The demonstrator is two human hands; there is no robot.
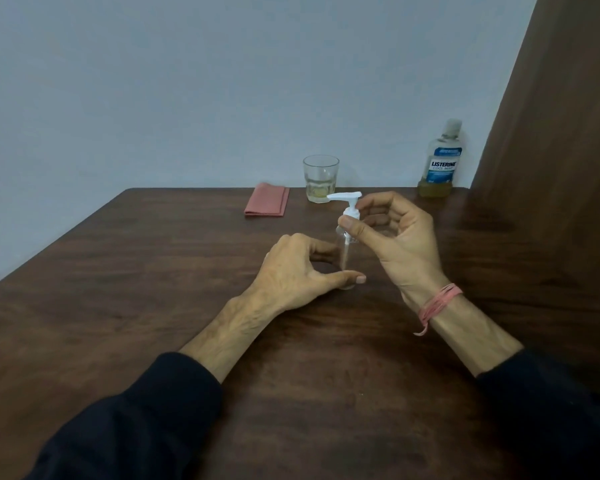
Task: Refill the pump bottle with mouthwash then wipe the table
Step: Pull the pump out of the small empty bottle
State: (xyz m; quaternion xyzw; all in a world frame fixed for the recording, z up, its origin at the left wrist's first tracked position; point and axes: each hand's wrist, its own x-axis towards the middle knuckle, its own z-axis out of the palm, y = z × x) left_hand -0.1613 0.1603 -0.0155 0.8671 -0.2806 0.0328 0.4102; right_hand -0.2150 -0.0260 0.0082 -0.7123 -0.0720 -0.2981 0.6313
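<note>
Both hands' grip holds the clear, seemingly empty pump bottle (pixel 346 244), white pump on.

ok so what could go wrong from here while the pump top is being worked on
1. The pump bottle is slim, clear and looks empty; the left hand holds only its base while the right hand grips the pump collar, so a hard twist could tip it.
2. The glass stands just behind the pump nozzle; a jerk might knock it and spill its liquid.
3. The mouthwash bottle holds little, possibly too little to refill.
</note>
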